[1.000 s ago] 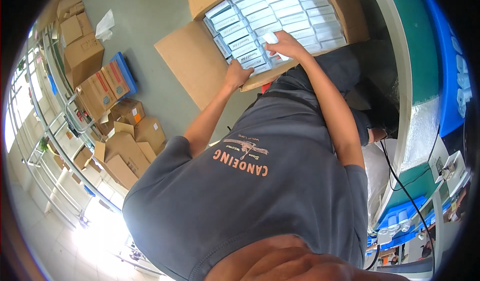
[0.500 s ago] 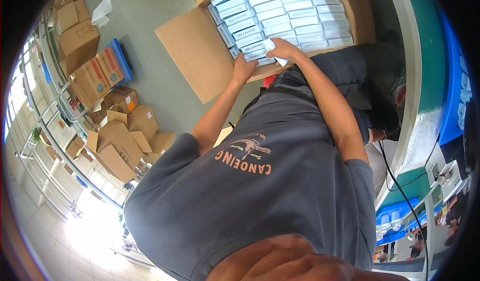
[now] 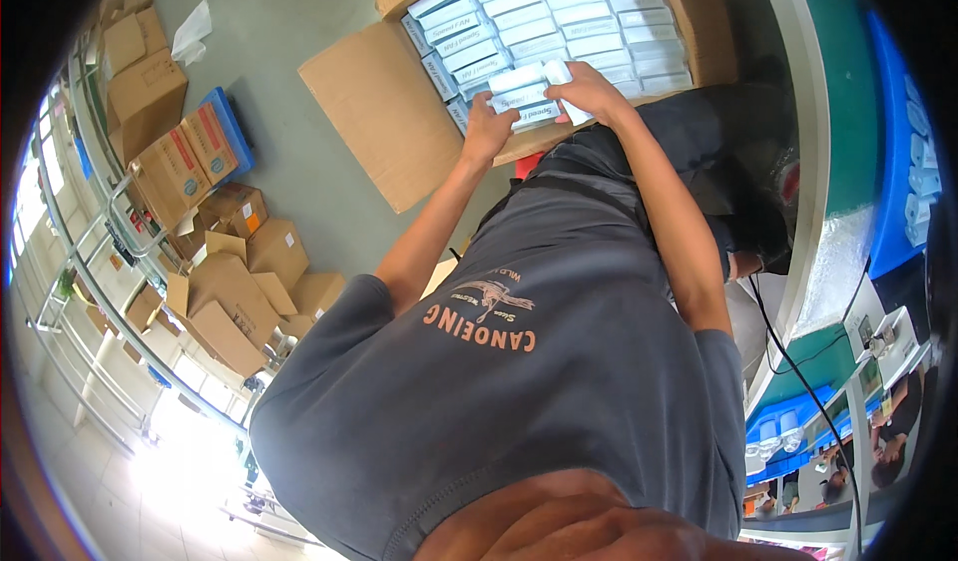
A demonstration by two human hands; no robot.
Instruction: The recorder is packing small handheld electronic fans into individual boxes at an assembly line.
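Note:
A large open cardboard carton (image 3: 349, 112) holds rows of slim white boxes (image 3: 529, 24) with dark print on their edges. At its near side, a short stack of these white boxes (image 3: 525, 95) sits between my hands and looks raised above the rows. My left hand (image 3: 486, 128) grips the stack's left end, fingers on the far side and thumb nearer me. Pressed against the right end is my right hand (image 3: 591, 92), closed around another white box (image 3: 567, 90) turned crosswise. The undersides of the held boxes are hidden.
Several brown cartons (image 3: 235, 296) lie at the left beside a metal rail (image 3: 130, 316). A blue crate (image 3: 232, 127) stands behind two cartons. On the right runs a workbench edge (image 3: 808, 162) with blue trays (image 3: 893, 162) and a hanging black cable (image 3: 798, 366).
Several white boxes have come up from the near row between my hands. My right hand has moved slightly right, and the crosswise box now stands against the stack's end.

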